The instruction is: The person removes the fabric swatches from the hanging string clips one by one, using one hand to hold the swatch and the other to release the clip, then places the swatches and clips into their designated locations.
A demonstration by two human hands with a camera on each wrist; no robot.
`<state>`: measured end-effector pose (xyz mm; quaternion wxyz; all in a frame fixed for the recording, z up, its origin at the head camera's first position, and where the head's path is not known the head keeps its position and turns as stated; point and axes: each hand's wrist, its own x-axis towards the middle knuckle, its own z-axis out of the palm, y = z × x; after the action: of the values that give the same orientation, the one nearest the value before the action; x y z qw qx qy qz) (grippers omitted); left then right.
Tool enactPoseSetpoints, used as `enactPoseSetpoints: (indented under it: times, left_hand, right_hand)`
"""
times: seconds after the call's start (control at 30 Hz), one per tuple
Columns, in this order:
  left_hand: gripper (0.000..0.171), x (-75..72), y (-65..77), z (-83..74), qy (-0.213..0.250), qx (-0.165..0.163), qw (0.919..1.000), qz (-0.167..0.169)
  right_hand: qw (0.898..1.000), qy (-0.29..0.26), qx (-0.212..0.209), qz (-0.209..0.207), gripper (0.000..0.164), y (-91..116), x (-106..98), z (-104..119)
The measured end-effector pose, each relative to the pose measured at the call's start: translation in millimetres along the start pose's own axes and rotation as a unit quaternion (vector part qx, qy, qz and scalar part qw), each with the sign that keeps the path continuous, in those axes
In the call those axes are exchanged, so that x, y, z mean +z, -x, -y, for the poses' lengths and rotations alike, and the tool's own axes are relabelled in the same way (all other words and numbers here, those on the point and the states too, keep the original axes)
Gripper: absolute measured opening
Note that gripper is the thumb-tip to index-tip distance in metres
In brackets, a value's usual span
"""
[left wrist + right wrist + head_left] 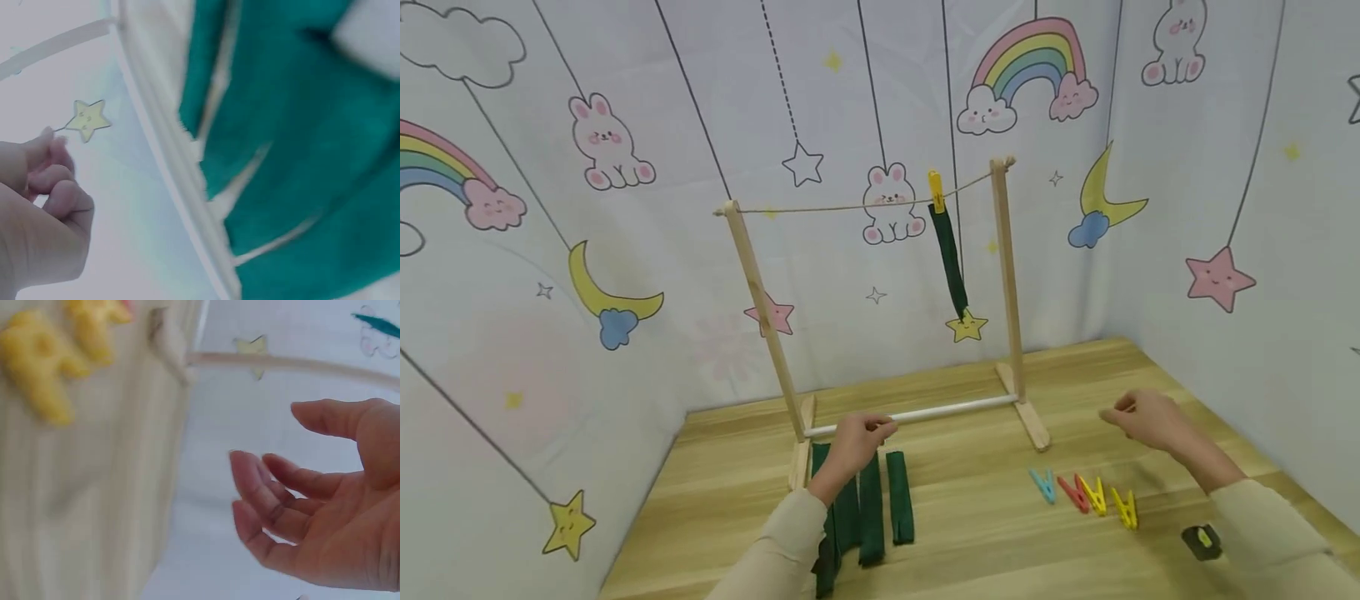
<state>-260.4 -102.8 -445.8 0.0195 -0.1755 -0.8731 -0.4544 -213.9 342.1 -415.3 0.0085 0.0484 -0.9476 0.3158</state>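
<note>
Above several dark green fabric strips [900, 500] on the table hovers my left hand [853, 446], its fingers loosely bent and nothing visible in them. The strips fill much of the left wrist view. My right hand [1146, 417] hangs in the air at the right, thumb apart from the relaxed fingers in the right wrist view, holding nothing. Below it lie a blue clothespin [1043, 486], a red clothespin [1073, 493] and two yellow clothespins [1125, 508]. Another green strip [950, 258] hangs from a cord [827, 208], pinned by a yellow clothespin [936, 192].
A wooden frame with a left post [760, 308], a right post [1009, 283] and a white bottom bar [955, 410] stands at the back of the wooden table [970, 500]. A small dark object [1202, 542] lies near the right sleeve. Patterned curtains [880, 83] surround the table.
</note>
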Motion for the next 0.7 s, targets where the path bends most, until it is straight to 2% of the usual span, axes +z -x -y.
enactPoseSetpoints:
  times: [0.17,0.33,0.5,0.7]
  left_hand:
    - [0.029,-8.4,-31.0,-19.0,0.041,0.012,0.9965,-0.072]
    - [0.030,-14.0,-61.0,-37.7,0.096,0.025,0.9876,-0.122]
    - [0.032,-22.1,-82.5,-56.4,0.138,0.035,0.9786,-0.149]
    - [0.032,-27.7,-100.3,-83.7,0.186,0.054,0.9687,-0.155]
  right_hand:
    - [0.997,-0.003,-0.053,-0.049,0.051,-26,-6,47]
    - [0.990,-0.036,-0.105,-0.091,0.044,-46,-19,87]
    - [0.978,-0.073,-0.139,-0.140,0.041,-60,-38,117]
    - [0.967,-0.106,-0.162,-0.164,0.039,-74,-56,145]
